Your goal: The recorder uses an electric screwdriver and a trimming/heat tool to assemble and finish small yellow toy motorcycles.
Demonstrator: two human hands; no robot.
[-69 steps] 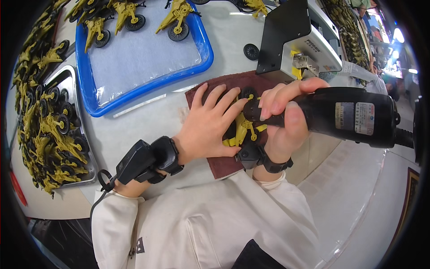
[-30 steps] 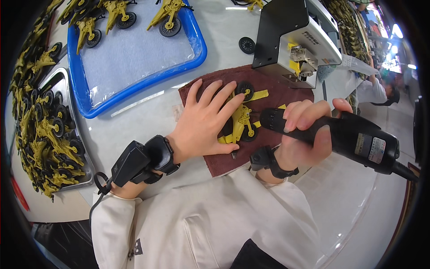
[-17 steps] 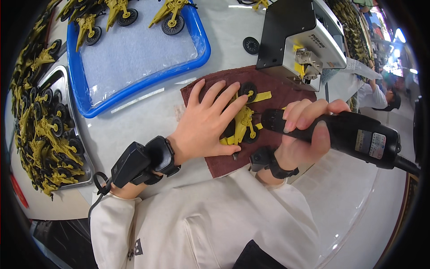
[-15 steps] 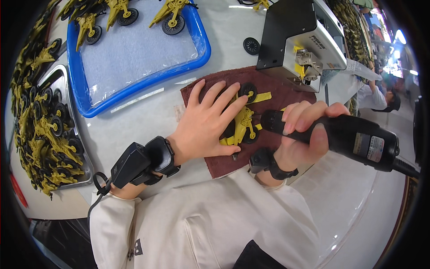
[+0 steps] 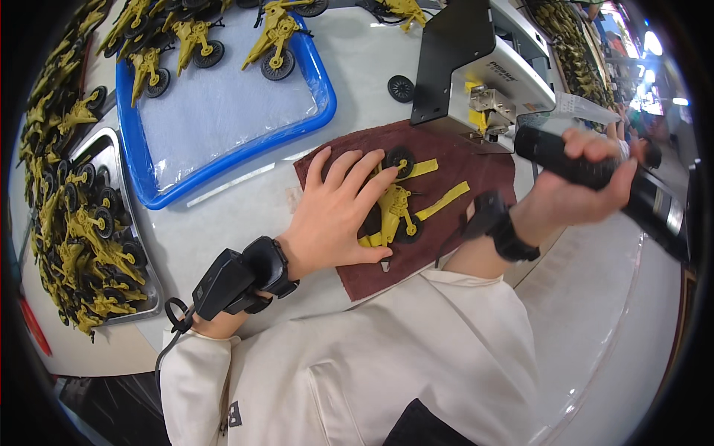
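A yellow toy motorcycle (image 5: 394, 207) with black wheels lies on its side on a brown cloth. Over it rests my left hand (image 5: 338, 204), fingers spread, the thumb at the near end and the fingertips by the far wheel; the palm side and part of the toy are hidden. Two strips of yellow tape (image 5: 445, 199) stick out to the right of the toy. My right hand (image 5: 576, 189) is wrapped round a black electric screwdriver (image 5: 554, 152), raised at the right of the cloth and clear of the toy; its rear end is blurred.
Beyond the brown cloth (image 5: 487, 215) stands a black and white machine (image 5: 494, 82) with yellow tape at its front. A loose black wheel (image 5: 401, 88) lies beside it. At the left are a blue tray (image 5: 223, 176) and a metal tray (image 5: 154, 290) with several yellow toy motorcycles.
My right hand has lifted the electric screwdriver away from the toy, to the right and further off. My left hand stays on the toy. The view has shifted slightly.
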